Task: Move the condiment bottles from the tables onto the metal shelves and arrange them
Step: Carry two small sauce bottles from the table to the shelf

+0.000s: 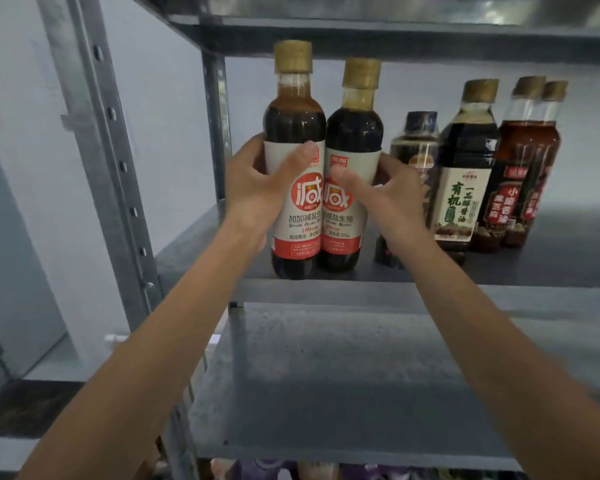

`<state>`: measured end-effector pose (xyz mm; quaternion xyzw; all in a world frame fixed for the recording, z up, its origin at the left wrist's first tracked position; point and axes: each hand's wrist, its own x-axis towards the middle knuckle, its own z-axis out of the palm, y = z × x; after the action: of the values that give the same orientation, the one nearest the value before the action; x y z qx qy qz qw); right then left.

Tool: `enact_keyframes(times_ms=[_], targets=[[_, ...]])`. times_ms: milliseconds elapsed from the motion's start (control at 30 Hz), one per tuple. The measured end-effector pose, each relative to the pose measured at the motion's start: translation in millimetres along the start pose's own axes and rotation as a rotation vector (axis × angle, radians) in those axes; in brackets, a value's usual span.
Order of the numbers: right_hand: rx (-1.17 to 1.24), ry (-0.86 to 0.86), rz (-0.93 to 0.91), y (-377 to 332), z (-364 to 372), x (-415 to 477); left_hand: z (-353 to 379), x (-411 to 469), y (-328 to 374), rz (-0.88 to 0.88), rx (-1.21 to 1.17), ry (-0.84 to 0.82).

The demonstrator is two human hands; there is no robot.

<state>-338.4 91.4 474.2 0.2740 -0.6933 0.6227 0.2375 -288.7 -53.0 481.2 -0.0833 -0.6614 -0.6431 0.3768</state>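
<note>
Head view: our left hand (253, 188) grips one gold-capped dark sauce bottle (293, 133), our right hand (392, 199) its twin (354, 133); we'd seat both flat on the grey metal shelf (534, 268).

The left bottle (300, 216) and the right bottle (354, 136) are side by side, touching, at the front of the shelf (541, 268). Four other bottles (465, 202) stand to their right, farther back.

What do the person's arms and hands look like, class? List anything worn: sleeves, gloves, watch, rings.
The left forearm and right forearm are bare as far as the frame shows; no sleeve is in view. The left hand and right hand wear no gloves. No watch or band shows at either wrist, and no ring on the visible fingers. The thumbnails look short and unpainted.
</note>
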Motion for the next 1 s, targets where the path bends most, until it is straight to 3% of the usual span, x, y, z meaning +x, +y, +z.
enact_keyframes(times_ms=[167, 400, 700, 767, 900, 1000], targets=[[-0.056, 0.042, 0.01, 14, 9, 11, 7, 26, -31, -0.04, -0.025, 0.027], [-0.058, 0.079, 0.021, 29, 22, 9, 16, 37, -52, 0.037, -0.051, 0.005], [-0.058, -0.023, 0.095, 55, 22, -23, 5, 12, -75, 0.009, 0.099, -0.112], [-0.166, -0.061, 0.114, 58, 17, -35, -2, 1, -78, 0.019, 0.233, -0.14], [-0.551, -0.114, 0.09, 60, 1, -67, -19, -37, -89, 0.112, 0.761, -0.179], [-0.939, -0.088, -0.12, 69, -16, -105, -24, -82, -100, 0.319, 1.061, -0.121]])
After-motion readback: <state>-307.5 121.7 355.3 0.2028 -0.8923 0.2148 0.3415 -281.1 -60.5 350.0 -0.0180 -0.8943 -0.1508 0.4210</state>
